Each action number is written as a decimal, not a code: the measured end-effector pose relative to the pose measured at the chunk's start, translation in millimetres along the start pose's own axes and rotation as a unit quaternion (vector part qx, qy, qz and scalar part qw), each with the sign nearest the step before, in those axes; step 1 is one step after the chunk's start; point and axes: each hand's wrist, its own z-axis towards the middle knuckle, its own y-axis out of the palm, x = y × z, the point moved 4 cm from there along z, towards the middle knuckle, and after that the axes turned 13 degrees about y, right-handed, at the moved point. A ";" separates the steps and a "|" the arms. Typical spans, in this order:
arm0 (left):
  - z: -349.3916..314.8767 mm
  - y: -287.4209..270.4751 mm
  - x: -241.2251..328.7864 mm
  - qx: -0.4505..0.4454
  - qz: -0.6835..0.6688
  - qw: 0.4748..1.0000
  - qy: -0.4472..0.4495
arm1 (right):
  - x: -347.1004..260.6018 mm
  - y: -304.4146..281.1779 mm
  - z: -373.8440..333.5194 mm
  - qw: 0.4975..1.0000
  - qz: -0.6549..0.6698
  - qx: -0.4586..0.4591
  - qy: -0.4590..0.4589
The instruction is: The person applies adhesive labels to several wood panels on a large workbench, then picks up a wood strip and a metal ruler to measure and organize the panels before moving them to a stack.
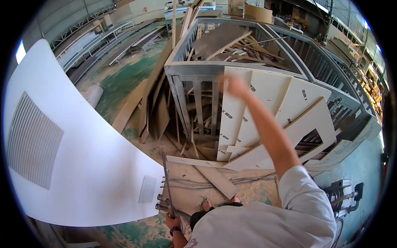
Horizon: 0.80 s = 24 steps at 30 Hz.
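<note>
My right arm stretches out over the front of a grey metal crate [194, 66]. The right hand [236, 85] is smeared by motion, so its fingers cannot be made out. Above the scrap wood [256, 49] in the crate, a dark flat board [219, 39] looks blurred and apart from that hand. Low in the picture, my left hand [173, 222] is closed round a long thin dark strip [166, 182] that points upward beside the edge of a large white panel [99, 173]. Black hose fittings [162, 202] lie close to this hand.
White boards [256, 111] lean on the crate's front. Brown sheets [155, 95] stand at its left side. A loose plank [217, 182] and cables [248, 178] lie on the dusty floor by my bare feet [207, 204]. Black-and-grey equipment [343, 196] stands at right.
</note>
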 end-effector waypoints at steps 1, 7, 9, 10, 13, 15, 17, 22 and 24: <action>-12.0 2.8 -15.1 0.021 -0.023 0.999 -0.011 | -18.5 37.0 -47.5 0.963 -0.091 -0.253 -0.002; 33.6 48.1 102.0 0.062 -0.012 0.982 0.176 | 335.0 269.3 -470.0 0.902 -0.062 -0.423 0.062; 56.1 31.9 198.4 0.001 0.024 0.978 0.208 | 413.7 245.2 -647.2 0.833 -0.132 -0.470 0.260; 63.1 18.3 256.6 0.004 0.082 0.965 0.250 | 444.2 215.5 -728.6 0.795 -0.094 -0.489 0.348; 128.4 27.3 421.5 -0.026 -0.050 0.973 0.225 | 508.5 82.5 -918.3 0.749 -0.013 -0.326 0.577; 199.6 44.4 534.1 -0.136 -0.030 0.946 0.293 | 527.2 3.7 -987.0 0.675 0.033 -0.166 0.718; 278.4 23.5 684.8 -0.059 -0.005 0.898 0.435 | 538.5 -22.3 -977.2 0.560 0.098 -0.045 0.821; 161.1 -66.6 982.6 0.273 0.047 0.772 0.572 | 544.0 3.7 -914.4 0.528 0.210 0.130 0.813; 59.5 -86.2 1002.6 0.334 -0.044 0.678 0.653 | 533.8 47.5 -860.1 0.597 0.118 0.096 0.788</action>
